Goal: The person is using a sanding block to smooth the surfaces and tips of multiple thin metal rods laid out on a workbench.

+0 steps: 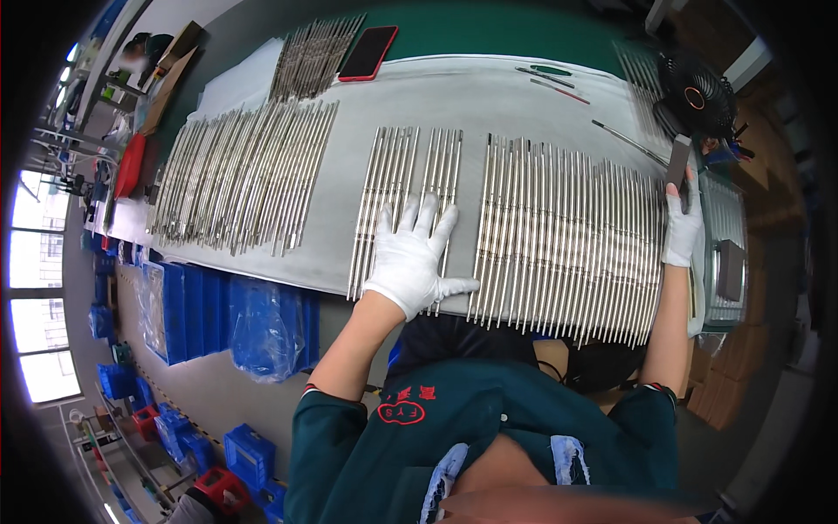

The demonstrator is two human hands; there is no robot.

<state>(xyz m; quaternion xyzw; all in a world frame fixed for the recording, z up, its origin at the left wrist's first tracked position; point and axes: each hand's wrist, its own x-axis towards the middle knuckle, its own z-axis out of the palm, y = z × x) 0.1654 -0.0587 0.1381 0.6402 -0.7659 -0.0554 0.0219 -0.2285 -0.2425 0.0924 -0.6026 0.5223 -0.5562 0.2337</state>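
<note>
My left hand (408, 259), in a white glove with bare fingertips not showing, lies flat with its fingers spread over a small group of thin metal rods (384, 175). Its fingers also reach a narrower bunch of rods (445, 157) just to the right. At the right end of the table, my gloved right hand (683, 231) grips a grey rectangular block (678, 162). Beside that hand lies a wide row of metal rods (567, 236), set side by side. Another wide row of rods (249, 175) rests on the left of the grey table cover (349, 113).
More rods (314, 57) lie at the far side, near a red-edged phone (369, 54). Pens (559, 87) lie at the back right, before a black fan (696, 92). A clear tray (711, 301) holds a grey block (730, 269). Blue crates (188, 314) stand below the left edge.
</note>
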